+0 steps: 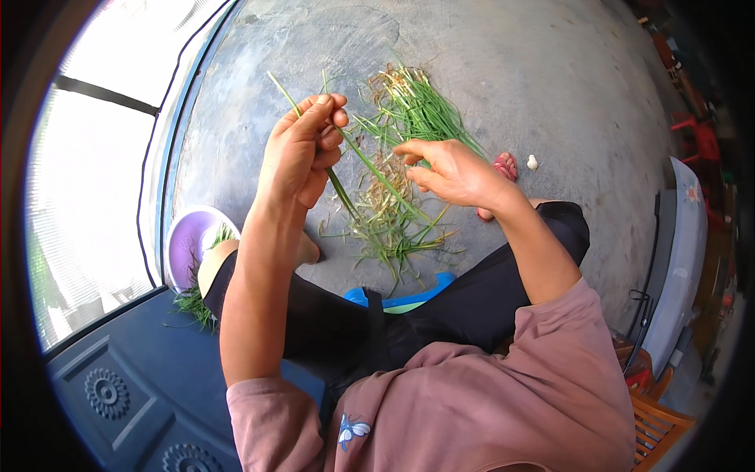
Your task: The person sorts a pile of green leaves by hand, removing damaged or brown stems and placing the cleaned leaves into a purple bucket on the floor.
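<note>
My left hand (308, 145) is raised in front of me, its thumb and fingers pinched on a few long green chive stalks (351, 147). Their ends stick out above the fist and hang down below it. To its right, my right hand (452, 171) has its fingers apart and bent loosely, close to the held stalks with nothing visible in it. On the floor beyond lies a bundle of chives (425, 110), with pale, brownish root ends at its upper left. Beneath both hands is a scattered heap of trimmings (389, 212), dry brown bits mixed with green pieces.
At the left, a purple basin (182, 244) contains green chives, and more greens (194, 305) lie beside it. A blue stool (440, 285) shows between my legs. A small white piece (532, 162) lies near my red sandal (506, 166). A dark panelled door (149, 377) borders the lower left.
</note>
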`<state>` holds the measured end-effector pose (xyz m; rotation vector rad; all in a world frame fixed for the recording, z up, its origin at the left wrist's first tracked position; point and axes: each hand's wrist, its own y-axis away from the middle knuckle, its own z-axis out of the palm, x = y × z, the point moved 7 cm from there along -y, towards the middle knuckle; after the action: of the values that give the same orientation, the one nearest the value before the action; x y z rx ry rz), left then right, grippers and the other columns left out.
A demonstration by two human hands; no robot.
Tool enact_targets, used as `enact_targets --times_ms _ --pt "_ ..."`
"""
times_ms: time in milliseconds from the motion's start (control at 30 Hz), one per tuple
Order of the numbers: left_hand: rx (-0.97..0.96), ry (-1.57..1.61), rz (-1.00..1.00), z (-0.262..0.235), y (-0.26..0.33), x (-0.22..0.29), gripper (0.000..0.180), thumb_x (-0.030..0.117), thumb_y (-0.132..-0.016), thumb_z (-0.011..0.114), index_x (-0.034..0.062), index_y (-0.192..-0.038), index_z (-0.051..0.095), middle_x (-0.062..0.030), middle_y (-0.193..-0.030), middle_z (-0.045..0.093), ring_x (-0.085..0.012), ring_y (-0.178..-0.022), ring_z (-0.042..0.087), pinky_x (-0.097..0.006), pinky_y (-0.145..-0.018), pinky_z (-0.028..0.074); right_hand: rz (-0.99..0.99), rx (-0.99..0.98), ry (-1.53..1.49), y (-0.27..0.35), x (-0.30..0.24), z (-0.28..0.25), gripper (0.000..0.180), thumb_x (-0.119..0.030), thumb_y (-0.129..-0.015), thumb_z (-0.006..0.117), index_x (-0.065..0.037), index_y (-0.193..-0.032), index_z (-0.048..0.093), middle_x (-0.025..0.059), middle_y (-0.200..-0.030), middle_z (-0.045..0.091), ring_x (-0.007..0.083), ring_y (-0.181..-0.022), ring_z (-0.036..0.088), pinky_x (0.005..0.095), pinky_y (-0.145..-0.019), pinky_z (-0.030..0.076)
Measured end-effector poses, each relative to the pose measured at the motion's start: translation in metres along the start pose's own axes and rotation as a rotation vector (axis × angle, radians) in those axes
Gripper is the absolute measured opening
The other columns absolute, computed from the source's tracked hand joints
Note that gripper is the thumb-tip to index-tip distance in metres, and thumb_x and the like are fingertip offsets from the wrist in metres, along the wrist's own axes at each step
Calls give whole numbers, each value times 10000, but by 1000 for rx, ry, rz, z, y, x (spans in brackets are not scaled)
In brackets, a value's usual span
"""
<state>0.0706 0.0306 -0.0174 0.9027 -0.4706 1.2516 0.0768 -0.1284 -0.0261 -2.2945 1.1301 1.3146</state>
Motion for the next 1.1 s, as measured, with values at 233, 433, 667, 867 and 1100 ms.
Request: enact_targets --times_ms 233,433,667,867,1100 --pt "34 -55 17 -1 -3 2 133 156 -881 450 51 -881 532 -12 -709 544 -35 -531 402 -135 -403 270 106 106 220 -3 2 -24 217 -230 -762 541 -27 -703 590 147 -668 590 287 -615 576 364 -569 437" --pt "130 -95 112 -14 1 20 167 211 -892 423 87 -894 535 -19 -767 582 -103 -715 539 -213 -585 408 97 6 290 -4 32 -38 240 -251 -754 552 -15 -763 592 143 -678 595 285 -646 581 361 -585 439" --pt "89 62 86 -10 5 34 169 185 -901 409 54 -877 514 -67 -797 569 -72 -554 452 -168 -457 335 211 -312 480 -34 109 -32 255 -247 -737 531 -20 -825 609 164 -714 599 294 -693 587 385 -627 444" --pt "153 54 73 -6 6 41 176 210 -878 469 48 -867 537 -21 -687 538 -26 -422 268 -160 -370 187 372 -260 499 -76 220 15 242 -253 -720 551 -54 -841 618 150 -790 611 290 -749 585 386 -664 447" --pt "256 27 9 -16 7 47 259 249 -896 428 38 -970 558 13 -610 501 -19 -390 246 -163 -356 179 443 -244 508 -108 245 95 332 -237 -743 541 -100 -1046 565 120 -1153 482 288 -1011 497 386 -852 415"
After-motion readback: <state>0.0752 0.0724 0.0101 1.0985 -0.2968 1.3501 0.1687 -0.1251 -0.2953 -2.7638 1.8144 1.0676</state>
